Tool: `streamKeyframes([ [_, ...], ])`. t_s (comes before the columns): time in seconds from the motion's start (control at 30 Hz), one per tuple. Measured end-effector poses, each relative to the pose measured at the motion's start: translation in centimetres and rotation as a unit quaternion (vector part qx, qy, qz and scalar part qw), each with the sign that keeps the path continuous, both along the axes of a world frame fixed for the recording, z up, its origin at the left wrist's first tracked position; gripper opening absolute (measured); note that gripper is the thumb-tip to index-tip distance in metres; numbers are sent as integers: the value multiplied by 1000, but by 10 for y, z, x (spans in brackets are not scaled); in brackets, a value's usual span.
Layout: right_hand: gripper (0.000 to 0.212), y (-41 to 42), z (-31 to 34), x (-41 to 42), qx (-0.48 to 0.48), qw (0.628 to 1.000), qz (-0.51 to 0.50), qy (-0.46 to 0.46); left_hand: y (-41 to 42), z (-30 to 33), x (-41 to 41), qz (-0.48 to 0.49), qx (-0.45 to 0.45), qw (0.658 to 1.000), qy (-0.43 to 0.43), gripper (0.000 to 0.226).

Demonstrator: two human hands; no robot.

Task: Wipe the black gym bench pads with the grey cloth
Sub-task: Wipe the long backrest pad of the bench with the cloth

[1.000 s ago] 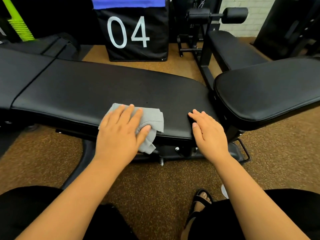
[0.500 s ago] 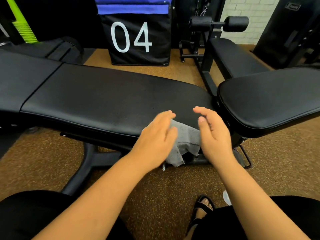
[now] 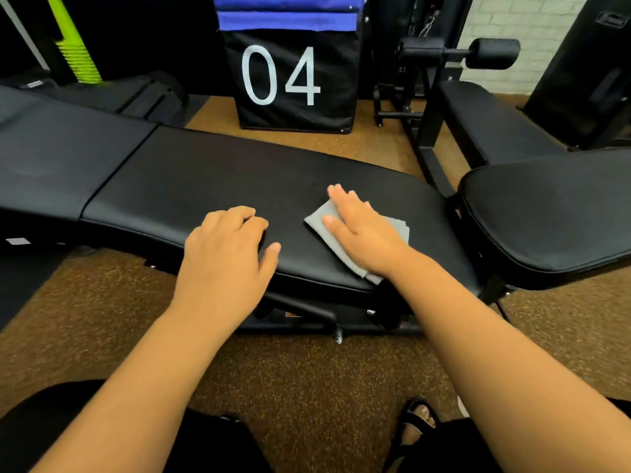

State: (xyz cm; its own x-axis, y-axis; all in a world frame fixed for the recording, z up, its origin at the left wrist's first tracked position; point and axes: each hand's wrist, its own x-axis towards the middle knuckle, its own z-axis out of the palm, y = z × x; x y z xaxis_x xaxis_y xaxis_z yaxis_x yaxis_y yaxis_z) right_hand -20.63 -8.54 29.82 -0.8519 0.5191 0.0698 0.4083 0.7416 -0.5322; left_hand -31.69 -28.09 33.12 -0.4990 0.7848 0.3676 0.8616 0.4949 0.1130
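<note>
We have the cloth (image 3: 358, 233) flat under our right hand (image 3: 367, 235), fingers straight and together, palm pressing it onto the long pad (image 3: 211, 186). It lies toward the pad's right end, at about 3 o'clock from the pad's middle, with its near corner reaching the near edge. Our left hand (image 3: 227, 259) rests at the pad's near edge, at 9 o'clock from the cloth and a little apart from it, fingers loosely curled and holding nothing.

To do this stroke well, we judge that we should keep the palm flat so the whole cloth bears on the vinyl, not just the fingertips. We would draw it in long overlapping passes along the pad toward 9 o'clock, working from the far edge to the near edge so no strip is missed. The cloth looks folded; if a layer creeps out from under the hand it will bunch, so we press on its middle. Our left hand can steady us on the edge, but we should move it before the cloth arrives there.

The seat pad (image 3: 546, 213) at 3 o'clock and the section (image 3: 51, 155) at 9 o'clock beyond the seam look like they still need a pass, though we cannot tell that from the sheen alone.
</note>
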Motion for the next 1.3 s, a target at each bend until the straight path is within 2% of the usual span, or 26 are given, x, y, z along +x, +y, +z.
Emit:
streamKeyframes([
  [0.1,59,2,-4,-6,4,993,-105,57,9,-4,1,9,-5,1000,17,37],
  [0.17,57,-13,-9,1,64,981,-183,28,9,-6,1,13,-1,999,37,38],
  [0.2,64,-25,-9,6,90,978,-189,5,9,-7,0,11,1,999,43,38],
  [0.27,79,-46,-11,14,101,983,-150,-28,9,-8,0,7,2,999,47,37],
  [0.3,79,-54,-12,17,93,986,-128,-42,9,-8,-1,6,1,999,48,36],
  [0.4,65,-60,-8,18,82,992,-74,-60,9,-9,0,4,4,999,54,35],
  [0.57,56,-10,3,-20,35,998,22,-51,9,-10,-1,3,5,998,56,38],
  [0.73,58,4,5,-43,53,996,10,-69,10,-9,-3,4,10,998,59,38],
  [0.93,60,-44,1,1,70,995,55,-33,9,-10,-4,5,12,998,64,37],
  [1.03,57,-36,2,9,60,996,60,-26,9,-11,-4,3,21,997,71,37],
  [1.17,52,6,4,-20,20,999,0,-51,9,-11,-6,5,29,998,63,35],
  [1.3,55,4,5,-32,49,994,-27,-89,11,-3,-15,6,53,998,33,29],
])
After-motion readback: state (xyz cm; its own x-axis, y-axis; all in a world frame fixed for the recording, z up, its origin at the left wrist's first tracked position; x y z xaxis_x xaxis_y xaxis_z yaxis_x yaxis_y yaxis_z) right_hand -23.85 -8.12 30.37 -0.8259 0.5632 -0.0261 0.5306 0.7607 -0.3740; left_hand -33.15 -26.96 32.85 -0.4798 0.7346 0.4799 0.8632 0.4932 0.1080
